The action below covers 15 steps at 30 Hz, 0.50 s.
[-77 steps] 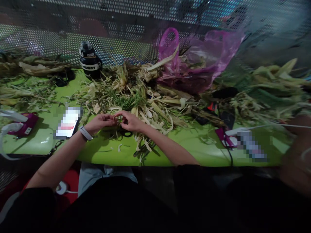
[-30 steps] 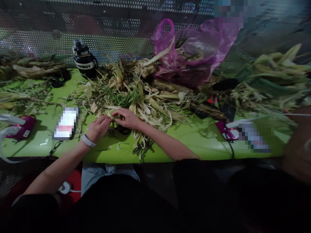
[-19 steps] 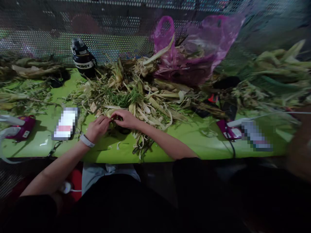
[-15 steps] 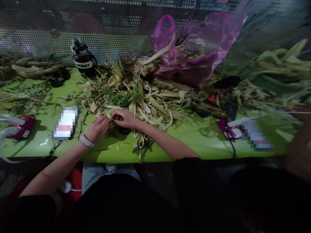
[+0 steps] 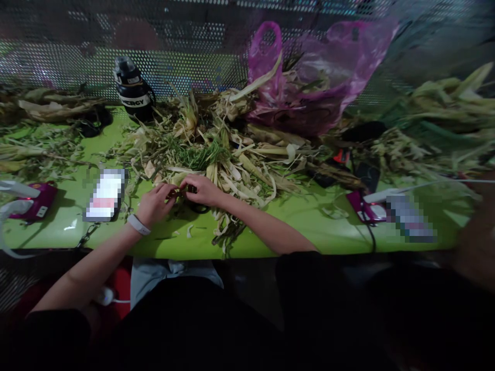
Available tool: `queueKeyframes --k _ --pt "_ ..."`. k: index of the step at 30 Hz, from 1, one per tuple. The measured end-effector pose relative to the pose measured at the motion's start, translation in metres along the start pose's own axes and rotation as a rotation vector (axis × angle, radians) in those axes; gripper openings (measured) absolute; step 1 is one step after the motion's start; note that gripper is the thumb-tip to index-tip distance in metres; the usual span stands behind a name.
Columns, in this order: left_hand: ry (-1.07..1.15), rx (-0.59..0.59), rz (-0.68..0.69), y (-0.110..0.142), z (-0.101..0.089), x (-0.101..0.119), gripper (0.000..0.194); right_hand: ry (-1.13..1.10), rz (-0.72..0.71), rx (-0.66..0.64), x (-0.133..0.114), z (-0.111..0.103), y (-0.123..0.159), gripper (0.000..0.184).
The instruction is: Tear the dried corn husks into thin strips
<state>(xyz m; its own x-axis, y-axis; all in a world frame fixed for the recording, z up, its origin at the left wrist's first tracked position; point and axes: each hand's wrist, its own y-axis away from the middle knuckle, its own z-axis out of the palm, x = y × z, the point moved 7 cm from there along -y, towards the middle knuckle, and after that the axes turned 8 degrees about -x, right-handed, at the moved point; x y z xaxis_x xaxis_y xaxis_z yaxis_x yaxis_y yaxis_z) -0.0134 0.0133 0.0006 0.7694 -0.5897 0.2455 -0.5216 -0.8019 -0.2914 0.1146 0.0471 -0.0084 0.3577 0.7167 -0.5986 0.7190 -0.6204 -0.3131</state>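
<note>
The plant heap (image 5: 247,165) lies on the green table (image 5: 309,219). At its near edge the left hand (image 5: 150,202) has its fingers slightly parted, where half a second ago they pressed together, so the pinch seems to be easing. The right hand (image 5: 201,189) faces it, fingers narrowly curled. Whether either grips a strand, I cannot tell.

One dark loop (image 5: 200,209) lies just before the heap; one bottle (image 5: 136,98) and one pink bag (image 5: 309,116) stand behind it. Two phones (image 5: 107,195) and two purple boxes (image 5: 40,203) flank it, one of each per side.
</note>
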Motion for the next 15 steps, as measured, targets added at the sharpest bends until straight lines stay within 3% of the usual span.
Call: queueKeyframes --k 9,15 --pt "0.068 0.009 -0.046 -0.0012 -0.0047 0.0004 0.017 -0.023 0.007 -0.002 -0.0028 -0.0002 0.0016 0.013" --pt "0.146 -0.040 0.027 -0.0026 -0.0023 -0.0009 0.012 -0.036 0.033 -0.035 -0.0019 0.0017 0.0021 0.016"
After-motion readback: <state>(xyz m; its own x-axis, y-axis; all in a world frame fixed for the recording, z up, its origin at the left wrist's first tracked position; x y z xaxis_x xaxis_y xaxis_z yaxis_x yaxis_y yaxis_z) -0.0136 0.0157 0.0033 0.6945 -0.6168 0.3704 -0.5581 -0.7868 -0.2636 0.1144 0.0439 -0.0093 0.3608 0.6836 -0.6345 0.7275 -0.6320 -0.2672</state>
